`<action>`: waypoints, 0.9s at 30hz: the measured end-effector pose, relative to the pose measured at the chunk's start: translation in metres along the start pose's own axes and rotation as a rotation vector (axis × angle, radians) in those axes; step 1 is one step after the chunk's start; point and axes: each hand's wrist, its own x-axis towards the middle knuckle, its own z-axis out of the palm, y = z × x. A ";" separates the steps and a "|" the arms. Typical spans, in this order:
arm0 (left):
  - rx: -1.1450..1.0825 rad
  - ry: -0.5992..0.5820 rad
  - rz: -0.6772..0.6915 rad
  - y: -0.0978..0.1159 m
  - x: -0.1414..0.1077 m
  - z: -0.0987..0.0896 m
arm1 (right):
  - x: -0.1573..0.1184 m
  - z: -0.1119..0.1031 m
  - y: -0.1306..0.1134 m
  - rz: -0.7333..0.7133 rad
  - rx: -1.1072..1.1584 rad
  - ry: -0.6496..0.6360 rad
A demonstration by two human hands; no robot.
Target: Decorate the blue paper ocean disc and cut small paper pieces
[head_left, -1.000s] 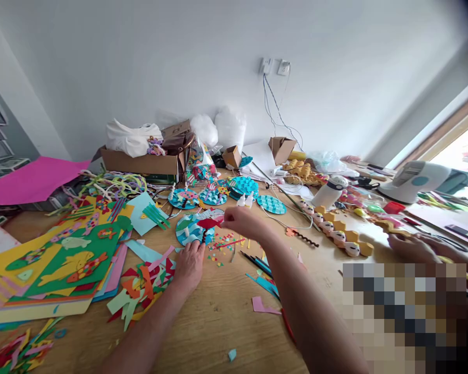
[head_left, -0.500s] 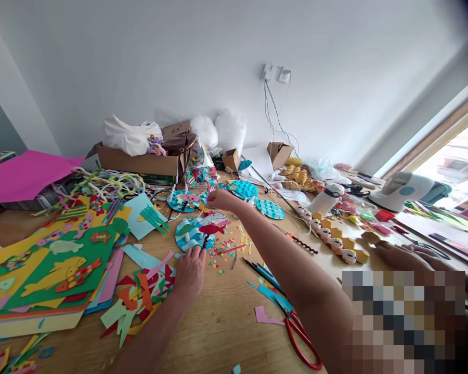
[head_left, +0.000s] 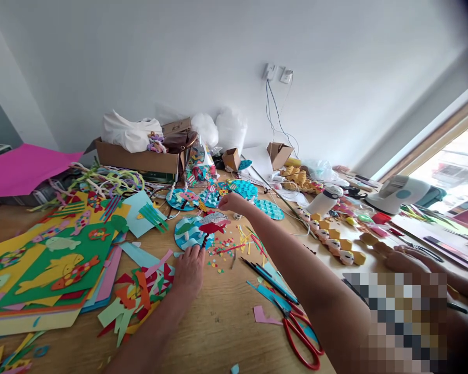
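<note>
My left hand (head_left: 190, 267) is closed on the dark twisted stem of a red paper fish (head_left: 211, 228), low over the table. Just behind the fish is a blue round base (head_left: 187, 232) with wavy paper strips. My right hand (head_left: 231, 202) reaches forward beyond the fish, its fingers bent and seen from the back; whatever they may hold is hidden. More blue round bases (head_left: 181, 199) with paper fish stand behind it. Small confetti pieces (head_left: 221, 248) lie right of the left hand.
Red scissors (head_left: 302, 340) and dark pencils (head_left: 271, 278) lie under my right forearm. Paper scraps (head_left: 140, 296) and colored sheets (head_left: 62, 259) cover the left. Another person's hands (head_left: 409, 259) rest at the right, near egg-carton figures (head_left: 331, 241).
My right hand has moved a little to the right, away from the fish cluster. My left hand stays on the stem; the red fish is now turned slightly.
</note>
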 end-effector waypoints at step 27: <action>0.047 0.037 0.051 -0.006 0.001 0.009 | -0.153 0.053 -0.025 0.135 -0.089 0.127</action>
